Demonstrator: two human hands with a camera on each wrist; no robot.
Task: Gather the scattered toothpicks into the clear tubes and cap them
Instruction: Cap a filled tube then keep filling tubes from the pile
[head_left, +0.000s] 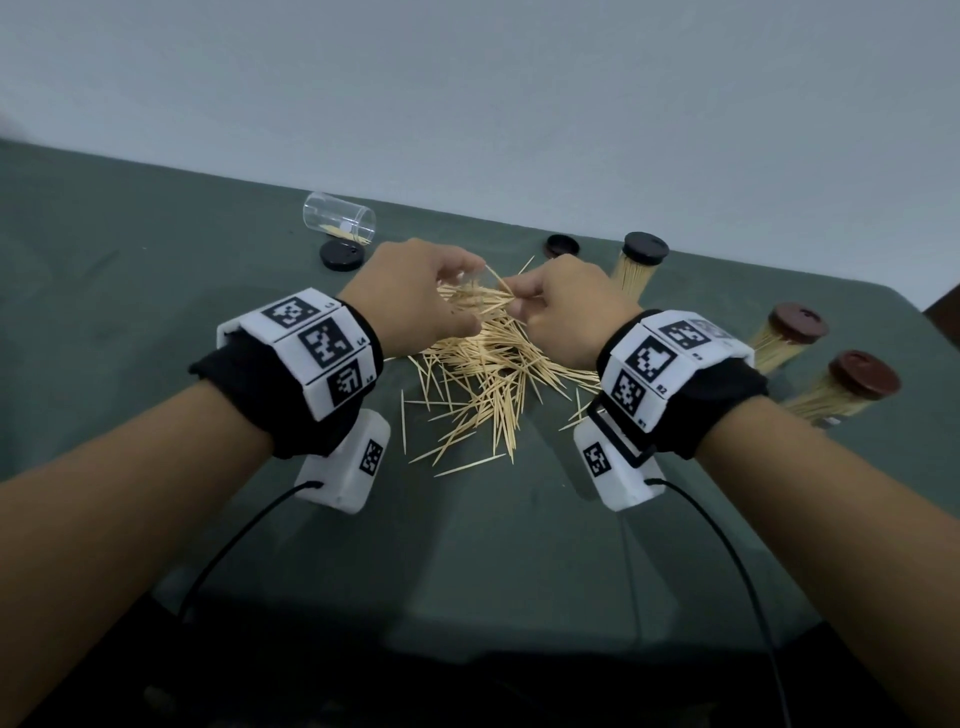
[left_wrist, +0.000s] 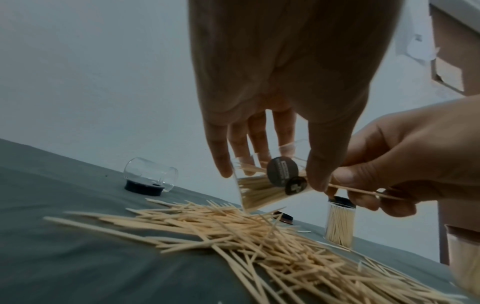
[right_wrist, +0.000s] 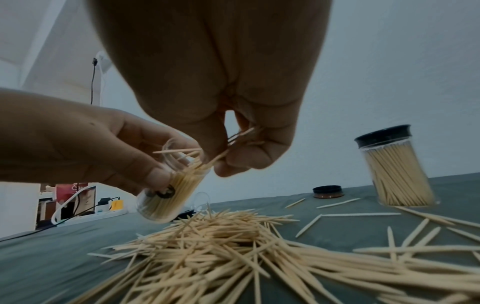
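My left hand (head_left: 415, 301) (right_wrist: 85, 144) grips a clear tube (left_wrist: 262, 191) (right_wrist: 171, 195) partly filled with toothpicks, tilted above the pile, mouth toward the right hand. My right hand (head_left: 556, 306) (left_wrist: 394, 168) pinches a few toothpicks (right_wrist: 233, 144) at the tube's mouth. A big pile of loose toothpicks (head_left: 488, 374) (left_wrist: 259, 236) (right_wrist: 221, 246) lies on the green cloth below both hands. An empty clear tube (head_left: 340, 215) (left_wrist: 150, 174) lies on its side at the far left beside a black cap (head_left: 341, 255).
Three capped tubes full of toothpicks stand at the right: one black-capped (head_left: 636, 265) (right_wrist: 394, 170), two brown-capped (head_left: 789, 332) (head_left: 847, 384). A loose dark cap (head_left: 562, 245) (right_wrist: 327, 191) lies near the table's far edge. A wall rises behind the table.
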